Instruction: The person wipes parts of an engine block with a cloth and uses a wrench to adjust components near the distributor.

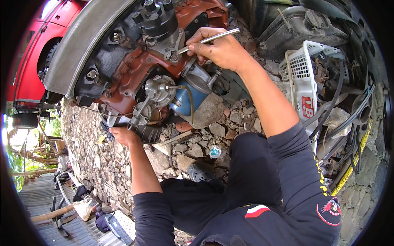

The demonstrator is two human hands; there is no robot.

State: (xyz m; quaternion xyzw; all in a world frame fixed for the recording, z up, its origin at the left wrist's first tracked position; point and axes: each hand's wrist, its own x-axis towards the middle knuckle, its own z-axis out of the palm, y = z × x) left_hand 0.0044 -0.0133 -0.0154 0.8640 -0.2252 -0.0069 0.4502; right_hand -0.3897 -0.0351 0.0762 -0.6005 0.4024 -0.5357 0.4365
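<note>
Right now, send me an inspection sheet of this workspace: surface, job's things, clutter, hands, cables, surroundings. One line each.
Surface: stony ground, loose and uneven.
Job's things: red-and-black engine with a blue canister on its near side; thin metal rod in hand.
Clutter: white plastic crate of mixed parts at right; dark tank beyond it.
Hands: right hand grips the rod, tip at a metal bracket; left hand at the engine's lower left, fingertips hidden.
Cables: dark hoses lying across the crate's contents.
Surroundings: red vehicle at upper left; corrugated sheets at lower left.
</note>
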